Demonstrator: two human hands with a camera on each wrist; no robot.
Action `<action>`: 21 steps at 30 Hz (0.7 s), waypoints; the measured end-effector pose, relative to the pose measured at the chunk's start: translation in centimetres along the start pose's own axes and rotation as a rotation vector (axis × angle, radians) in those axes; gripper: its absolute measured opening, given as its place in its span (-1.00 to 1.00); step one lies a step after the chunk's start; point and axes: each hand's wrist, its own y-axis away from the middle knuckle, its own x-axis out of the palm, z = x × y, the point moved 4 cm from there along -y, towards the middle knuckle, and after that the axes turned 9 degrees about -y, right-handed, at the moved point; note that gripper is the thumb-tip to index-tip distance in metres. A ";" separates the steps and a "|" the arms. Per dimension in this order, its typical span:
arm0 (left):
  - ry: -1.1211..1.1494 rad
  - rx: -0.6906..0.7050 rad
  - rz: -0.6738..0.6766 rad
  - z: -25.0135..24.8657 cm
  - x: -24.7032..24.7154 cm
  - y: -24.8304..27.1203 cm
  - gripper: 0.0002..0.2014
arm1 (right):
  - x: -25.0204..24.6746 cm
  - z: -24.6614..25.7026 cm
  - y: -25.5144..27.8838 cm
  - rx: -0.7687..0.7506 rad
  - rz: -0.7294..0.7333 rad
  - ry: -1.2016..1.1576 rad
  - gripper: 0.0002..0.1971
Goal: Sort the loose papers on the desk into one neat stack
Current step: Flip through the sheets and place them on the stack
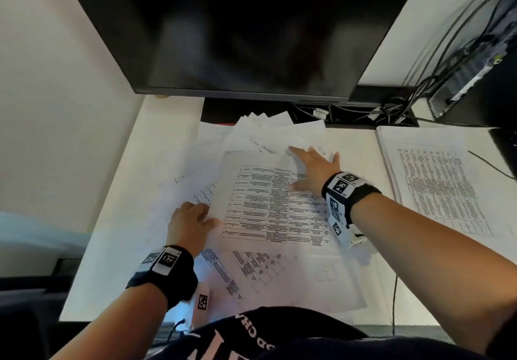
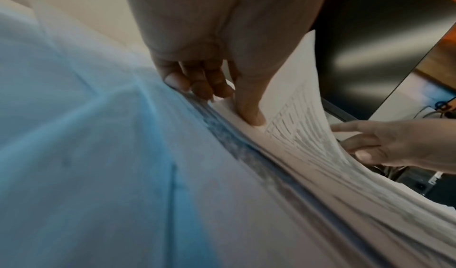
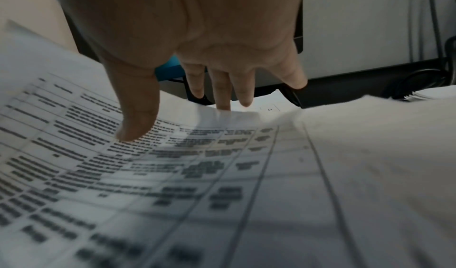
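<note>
A person gathers loose papers [image 1: 251, 141] fanned across a white desk [image 1: 117, 220], both hands working one printed table sheet [image 1: 277, 206] that tops the heap. The left hand [image 1: 188, 224] pinches that sheet's left edge, thumb on the printed face and curled fingers [image 2: 197, 81] tucked beneath, bowing the page upward; the right hand [image 1: 313, 171] lies flat and spread, fingers straight, thumb [image 3: 138, 124] pressing the print and the fingertips [image 3: 223, 104] reaching just past the sheet's far edge onto the pages beyond. The sheet's long axis runs roughly across the body, from left fingers toward the right wrist, so the heap still to be gathered lies ahead of the right fingertips and nearer that hand. A dark monitor [image 1: 246, 32] stands close behind the fanned pages (its base touches or sits just beyond them, hard to tell), limiting any forward sweep. Well to the right of the right hand rests a separate squared pile of printed sheets [image 1: 439, 180], beside cables [image 1: 391, 110].
</note>
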 end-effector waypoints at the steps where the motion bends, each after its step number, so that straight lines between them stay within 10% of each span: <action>1: -0.010 0.026 -0.006 0.4 -0.4 -0.4 -0.80 | 0.0 0.1 -0.1 0.011 -0.012 0.030 -0.20; 5: -0.040 0.054 -0.163 1.5 -3.1 -2.2 -0.70 | 0.0 0.5 0.3 0.032 -0.087 0.024 -0.81; 10: -0.119 -0.067 -0.187 2.3 -6.0 -4.0 -0.47 | 1.2 -0.1 1.1 0.153 -0.025 -0.231 -0.94; 15: -0.194 -0.030 -0.095 2.5 -6.1 -5.3 -0.55 | 2.9 -0.5 1.7 0.266 -0.081 -0.487 -0.62; 21: 0.045 -0.003 -0.167 1.5 -6.6 -4.6 -0.71 | 3.6 1.4 2.7 0.291 0.079 -0.234 -0.37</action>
